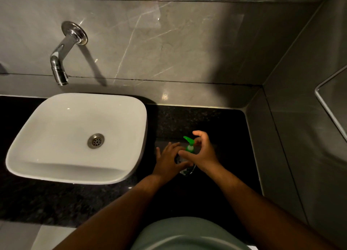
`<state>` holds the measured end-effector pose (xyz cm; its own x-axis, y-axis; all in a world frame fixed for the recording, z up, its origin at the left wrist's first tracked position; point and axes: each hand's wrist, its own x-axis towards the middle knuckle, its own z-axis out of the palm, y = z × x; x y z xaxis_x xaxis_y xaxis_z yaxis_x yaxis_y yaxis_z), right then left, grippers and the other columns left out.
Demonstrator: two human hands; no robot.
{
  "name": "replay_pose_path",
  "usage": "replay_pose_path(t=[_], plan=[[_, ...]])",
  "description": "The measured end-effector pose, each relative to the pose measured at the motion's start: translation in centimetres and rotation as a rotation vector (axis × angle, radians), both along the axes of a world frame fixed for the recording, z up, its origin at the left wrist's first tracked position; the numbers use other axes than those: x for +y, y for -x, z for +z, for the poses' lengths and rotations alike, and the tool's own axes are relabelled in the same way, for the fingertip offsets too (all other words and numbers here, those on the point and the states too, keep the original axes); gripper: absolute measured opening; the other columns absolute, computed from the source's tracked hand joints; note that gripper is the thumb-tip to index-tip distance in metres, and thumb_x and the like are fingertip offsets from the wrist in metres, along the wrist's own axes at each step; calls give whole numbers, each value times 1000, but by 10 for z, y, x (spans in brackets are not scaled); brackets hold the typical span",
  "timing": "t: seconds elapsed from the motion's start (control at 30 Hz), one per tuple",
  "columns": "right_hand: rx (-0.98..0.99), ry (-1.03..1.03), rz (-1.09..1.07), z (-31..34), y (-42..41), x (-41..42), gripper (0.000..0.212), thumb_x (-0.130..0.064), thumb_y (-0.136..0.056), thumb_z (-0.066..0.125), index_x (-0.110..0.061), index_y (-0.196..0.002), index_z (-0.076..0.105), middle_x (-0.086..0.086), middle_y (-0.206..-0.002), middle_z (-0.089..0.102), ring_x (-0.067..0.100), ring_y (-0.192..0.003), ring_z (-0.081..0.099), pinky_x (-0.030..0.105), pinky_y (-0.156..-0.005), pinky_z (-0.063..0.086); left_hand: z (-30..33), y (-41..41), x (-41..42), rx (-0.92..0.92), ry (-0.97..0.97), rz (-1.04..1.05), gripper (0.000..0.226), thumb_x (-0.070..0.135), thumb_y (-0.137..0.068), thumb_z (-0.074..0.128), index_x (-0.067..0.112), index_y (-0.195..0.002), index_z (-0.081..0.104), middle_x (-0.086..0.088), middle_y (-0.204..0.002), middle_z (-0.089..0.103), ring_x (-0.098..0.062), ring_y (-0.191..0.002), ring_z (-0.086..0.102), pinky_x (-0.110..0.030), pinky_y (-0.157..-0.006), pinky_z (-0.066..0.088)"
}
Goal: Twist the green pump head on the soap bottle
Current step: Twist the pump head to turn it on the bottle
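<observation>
Bottle (185,170) stands on the dark counter (216,174), right of the sink (56,167). Left hand (169,160) wraps its body, steadying it. Right hand (203,152) curls loosely around the green pump (190,144), fingers partly spread. Whether it has turned yet, I cannot tell; likely twisting remains.

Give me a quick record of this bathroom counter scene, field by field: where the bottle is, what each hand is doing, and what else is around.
soap bottle: upright on black counter, right of basin
green pump head: nozzle points up-left toward the back wall
left hand: wrapped on bottle body
right hand: fingers curled around pump collar
white basin: no water visible
wall tap: not running
</observation>
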<state>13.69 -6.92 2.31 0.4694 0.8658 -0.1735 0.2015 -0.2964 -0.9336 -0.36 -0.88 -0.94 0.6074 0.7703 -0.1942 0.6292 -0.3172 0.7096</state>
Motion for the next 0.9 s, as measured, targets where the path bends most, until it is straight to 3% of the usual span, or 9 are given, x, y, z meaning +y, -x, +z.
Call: replay_pose_path(t=[0.1,0.27,0.33,0.43,0.5,0.6,0.67,0.77,0.9], plan=[[119,-31,93,-1,-7,-2,77,-4,-76,75,-14,-141,34,3,-132,51,12,-123,48,2,-86,41,-3,1,3,25,-16,20,60,58,-71,69,36,-125,53,9,-149,40,-16,-145,19,-58,-114,-4],[-39,33,33,3,-7,0,72,-22,-65,85,-23,-126,48,-1,-100,60,2,-90,55,15,-74,47,-2,1,2,17,-5,20,58,57,-71,69,36,-123,54,8,-149,40,-16,-145,19,-57,-114,-5],[-15,30,78,1,-6,-1,82,-23,-63,87,-23,-132,42,-3,-113,55,6,-103,53,9,-79,43,-1,1,0,8,-2,22,56,55,-71,70,36,-122,54,8,-149,40,-16,-145,19,-56,-114,-6],[90,-5,158,-3,-11,-4,81,-3,-75,76,-15,-143,32,5,-135,51,11,-123,50,9,-95,43,-1,2,2,32,-19,36,59,57,-71,70,36,-123,54,9,-149,40,-16,-145,18,-57,-114,-5],[78,-5,145,-1,-10,-5,74,-3,-77,73,-17,-140,38,6,-130,58,5,-114,56,19,-99,47,-1,2,3,37,-21,40,59,58,-71,69,36,-124,53,10,-149,40,-15,-145,18,-57,-114,-7],[-12,-2,63,-3,-5,-4,73,-16,-68,83,-23,-131,47,-1,-115,59,-2,-99,56,16,-83,47,0,2,3,37,-26,23,56,55,-73,68,37,-124,53,8,-149,39,-15,-145,17,-56,-114,-8],[9,-4,67,-4,-3,-5,81,-21,-66,85,-24,-135,42,-3,-118,55,3,-106,54,12,-85,43,-1,2,2,33,-30,20,55,54,-74,68,36,-124,53,8,-149,40,-15,-145,17,-56,-114,-8],[114,-41,132,-7,-7,-7,80,-4,-77,74,-13,-144,31,1,-134,50,11,-127,47,7,-95,41,-3,4,4,50,-35,33,61,59,-72,67,36,-126,52,12,-148,40,-14,-145,18,-56,-114,-9],[34,-18,80,-6,-2,-4,67,-11,-71,80,-23,-129,48,-9,-100,64,6,-99,62,11,-85,47,-2,5,3,52,-39,20,63,59,-72,67,36,-128,51,11,-149,40,-15,-145,17,-56,-114,-9]])
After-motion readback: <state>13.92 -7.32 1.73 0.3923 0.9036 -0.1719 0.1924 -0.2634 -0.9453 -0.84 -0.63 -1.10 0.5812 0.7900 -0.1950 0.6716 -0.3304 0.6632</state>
